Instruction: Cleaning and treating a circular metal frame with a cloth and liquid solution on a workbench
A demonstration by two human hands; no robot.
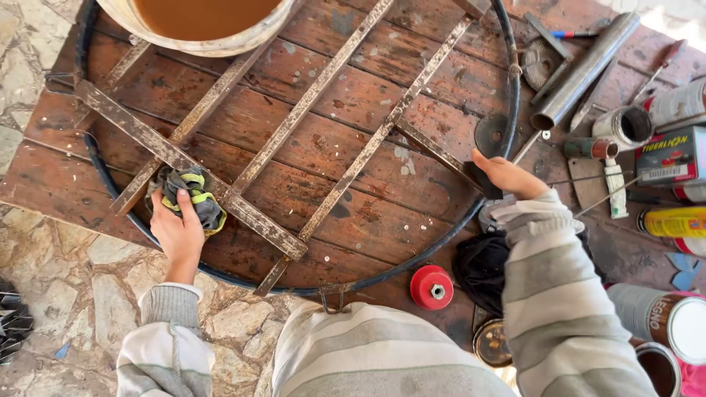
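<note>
While pressed on a crumpled grey-and-yellow rag (190, 197), left hand (176, 234) closed over rag, rag touching a rusty flat bar of the round metal grate (243, 158). Right hand (507, 176) clamped on grate's black rim at far right edge, fingers wrapped over the ring; hands well apart, one at each side of the grate. Grate lying flat on reddish wooden counter (353, 95); parallel bars crossed by one diagonal bar just beside left hand. Bucket (198, 26) of brown liquid resting on grate, well beyond left hand. Between the hands, nearer the body: red spool (432, 287) and black cloth (482, 268), just below right forearm. Beyond right hand: metal tube (585, 70), open tin (625, 126), small brush (615, 187). Right of right hand: yellow spray can (673, 222), paint can (662, 317). Stone floor (81, 294) under left forearm.
</note>
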